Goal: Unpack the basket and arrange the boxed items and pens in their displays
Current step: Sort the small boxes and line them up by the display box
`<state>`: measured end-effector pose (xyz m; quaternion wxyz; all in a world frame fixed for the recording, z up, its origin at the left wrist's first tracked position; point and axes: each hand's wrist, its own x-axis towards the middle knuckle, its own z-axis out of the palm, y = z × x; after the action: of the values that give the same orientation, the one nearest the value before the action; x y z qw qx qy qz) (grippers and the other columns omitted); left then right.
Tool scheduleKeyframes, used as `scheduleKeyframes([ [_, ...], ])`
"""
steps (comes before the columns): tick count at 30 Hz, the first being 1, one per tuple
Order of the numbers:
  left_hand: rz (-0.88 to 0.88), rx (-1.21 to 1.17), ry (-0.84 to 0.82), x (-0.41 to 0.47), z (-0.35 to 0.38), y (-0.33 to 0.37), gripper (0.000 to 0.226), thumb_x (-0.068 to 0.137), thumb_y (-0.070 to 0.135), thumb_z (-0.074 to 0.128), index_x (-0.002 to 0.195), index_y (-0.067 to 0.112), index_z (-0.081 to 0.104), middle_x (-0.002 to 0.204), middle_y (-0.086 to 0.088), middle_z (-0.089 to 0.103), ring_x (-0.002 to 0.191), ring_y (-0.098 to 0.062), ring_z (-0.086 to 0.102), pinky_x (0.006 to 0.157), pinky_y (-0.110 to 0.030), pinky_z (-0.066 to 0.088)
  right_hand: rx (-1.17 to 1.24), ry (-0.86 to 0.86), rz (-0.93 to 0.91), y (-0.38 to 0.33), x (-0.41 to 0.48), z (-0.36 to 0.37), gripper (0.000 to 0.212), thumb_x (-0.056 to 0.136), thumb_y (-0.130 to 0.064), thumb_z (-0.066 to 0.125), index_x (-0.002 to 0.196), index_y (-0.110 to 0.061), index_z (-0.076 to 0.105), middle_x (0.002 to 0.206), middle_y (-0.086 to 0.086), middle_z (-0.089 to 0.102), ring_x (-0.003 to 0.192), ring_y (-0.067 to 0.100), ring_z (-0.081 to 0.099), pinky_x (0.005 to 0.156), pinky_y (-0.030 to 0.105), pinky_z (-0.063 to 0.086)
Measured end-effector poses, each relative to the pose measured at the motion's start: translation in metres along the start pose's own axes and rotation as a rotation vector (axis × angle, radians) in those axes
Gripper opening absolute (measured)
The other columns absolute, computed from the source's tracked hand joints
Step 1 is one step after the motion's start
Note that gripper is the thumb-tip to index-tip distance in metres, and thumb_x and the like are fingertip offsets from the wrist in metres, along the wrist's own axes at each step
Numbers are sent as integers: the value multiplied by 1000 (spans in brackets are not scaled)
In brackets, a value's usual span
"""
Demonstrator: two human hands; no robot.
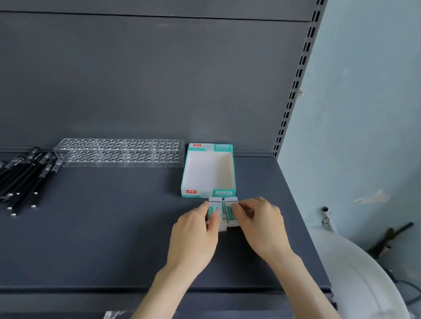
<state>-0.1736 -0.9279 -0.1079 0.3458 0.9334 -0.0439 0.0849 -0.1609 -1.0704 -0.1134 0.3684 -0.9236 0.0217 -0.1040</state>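
L hand & R hand each pinch one of 2 small boxed items, pressed side by side on the shelf just in front of the open teal display box, prob to square them up as a pair before loading. Pens lie loose at left beside the clear holed rack, not yet slotted

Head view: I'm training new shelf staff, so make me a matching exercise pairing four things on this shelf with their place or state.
Things:
1. pens
2. clear rack
3. display box
4. small boxes

Place or state:
A. gripped by the left hand and the right hand
B. open and empty, teal and white
C. loose pile at the left
D. empty, along the back wall

Pairs: 1-C; 2-D; 3-B; 4-A
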Motion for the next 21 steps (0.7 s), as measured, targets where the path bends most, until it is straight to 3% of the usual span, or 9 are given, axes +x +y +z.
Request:
scheduleKeyframes([
  [3,23,134,-2,-5,1,5,39,101,36,33,132,16,45,105,-4,66,93,-23,59,72,-30,42,-44,-24,-27,-3,-2,-1,26,95,-33,50,88,-16,68,90,-6,55,72,14,58,56,15,44],
  [6,13,48,11,-4,-6,8,32,100,36,35,121,17,51,115,0,66,100,-22,61,76,-33,46,-70,-11,-21,-5,-2,-4,27,95,-33,48,90,-14,67,98,0,59,80,21,60,66,30,51],
  [9,49,-20,76,-1,-28,4,27,98,30,45,117,15,58,117,0,64,104,-19,60,84,-36,48,-80,42,-47,-16,-1,-13,28,94,-32,49,106,-14,66,111,4,59,95,26,59,77,40,51],
  [15,125,5,236,-2,-96,-23,27,94,22,55,119,13,61,116,-1,65,107,-22,57,94,-41,42,-64,68,-202,-74,1,-12,30,92,-26,54,118,-13,61,124,2,59,105,24,56,81,40,51],
  [21,132,85,377,-44,-182,-94,30,88,17,66,117,11,64,109,-2,68,95,-27,62,87,-44,47,-19,60,-352,-156,-36,44,28,91,-26,55,116,-14,61,117,0,62,103,24,55,85,37,46],
])
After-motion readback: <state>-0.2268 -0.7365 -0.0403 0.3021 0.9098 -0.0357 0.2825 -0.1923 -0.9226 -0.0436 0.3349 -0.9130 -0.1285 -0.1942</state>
